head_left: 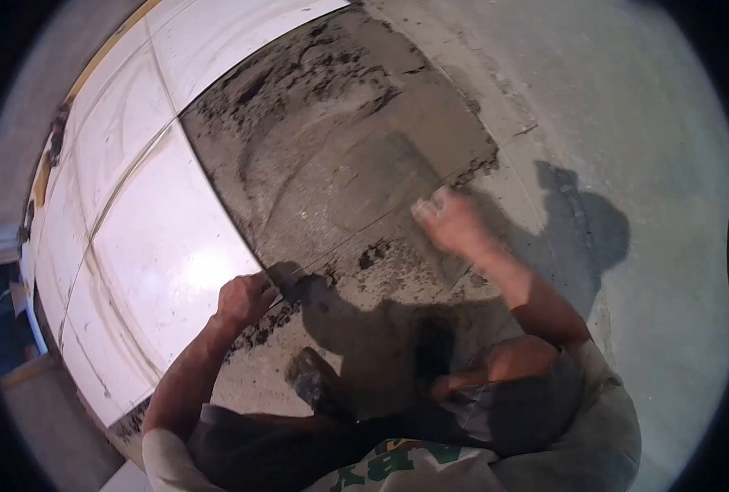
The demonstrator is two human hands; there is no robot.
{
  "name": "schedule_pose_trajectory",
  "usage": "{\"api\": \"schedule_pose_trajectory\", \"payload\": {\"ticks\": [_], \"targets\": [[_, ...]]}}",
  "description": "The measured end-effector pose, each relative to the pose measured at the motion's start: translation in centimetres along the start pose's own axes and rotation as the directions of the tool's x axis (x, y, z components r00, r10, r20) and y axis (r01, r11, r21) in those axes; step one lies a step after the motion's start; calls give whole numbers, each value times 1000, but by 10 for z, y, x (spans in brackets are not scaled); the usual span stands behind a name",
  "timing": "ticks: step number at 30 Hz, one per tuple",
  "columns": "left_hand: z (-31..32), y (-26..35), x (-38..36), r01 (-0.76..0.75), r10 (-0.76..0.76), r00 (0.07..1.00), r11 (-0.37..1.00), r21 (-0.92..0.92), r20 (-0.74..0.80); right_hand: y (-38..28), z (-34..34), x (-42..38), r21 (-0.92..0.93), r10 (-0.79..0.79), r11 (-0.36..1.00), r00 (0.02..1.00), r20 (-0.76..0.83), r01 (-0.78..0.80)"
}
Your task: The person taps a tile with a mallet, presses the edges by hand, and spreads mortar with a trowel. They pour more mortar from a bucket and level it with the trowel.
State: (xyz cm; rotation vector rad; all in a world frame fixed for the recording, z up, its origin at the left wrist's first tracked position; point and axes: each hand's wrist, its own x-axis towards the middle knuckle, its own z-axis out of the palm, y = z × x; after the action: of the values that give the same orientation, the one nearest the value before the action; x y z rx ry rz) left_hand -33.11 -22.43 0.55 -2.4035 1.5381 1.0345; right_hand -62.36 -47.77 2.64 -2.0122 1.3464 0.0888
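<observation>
My right hand is closed, slightly smeared by motion, over the lower right edge of a wet grey mortar bed. It grips a flat finishing trowel, whose blurred blade lies across the mortar. Curled fingers of my left hand are at the near corner of a large white tile, beside the mortar's edge. What they pinch, if anything, is hidden. The mortar is smoothed in the middle and right, and lumpy toward the far left.
More white tiles extend along the left and far side. Bare concrete floor lies to the right. Thin lines run along the mortar's edges. Mortar crumbs are scattered nearby. My shoe stands close in front, and my shadow falls over the floor.
</observation>
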Motion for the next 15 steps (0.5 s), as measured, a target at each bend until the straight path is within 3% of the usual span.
{"api": "schedule_pose_trajectory", "payload": {"ticks": [1, 3, 4, 6, 7, 9, 15], "targets": [[-2, 3, -1, -16, 16, 1000, 1000, -14, -11, 16, -8, 17, 10, 24, 1000, 986, -163, -22], [-6, 5, 0, -19, 19, 999, 999, -29, -29, 37, -28, 49, 201, 208, 962, 973, -100, -185], [-6, 5, 1, -26, 26, 1000, 1000, -13, -8, 34, -25, 53, 201, 201, 963, 976, -89, -180], [-6, 3, 2, -58, 58, 998, 998, -20, -9, 26, -21, 56, 246, 326, 916, 945, 7, -317], [-5, 2, 2, -46, 46, 999, 999, -22, -3, 25, -9, 58, 244, 322, 916, 946, 19, -317], [-5, 1, 4, -33, 33, 999, 999, 1, 23, 24, 24, 59, 92, 114, 989, 993, 10, -114], [-2, -6, 6, -105, 106, 994, 994, 25, -30, -48, 56, 10, -65, -15, 997, 981, 196, 28]]}}
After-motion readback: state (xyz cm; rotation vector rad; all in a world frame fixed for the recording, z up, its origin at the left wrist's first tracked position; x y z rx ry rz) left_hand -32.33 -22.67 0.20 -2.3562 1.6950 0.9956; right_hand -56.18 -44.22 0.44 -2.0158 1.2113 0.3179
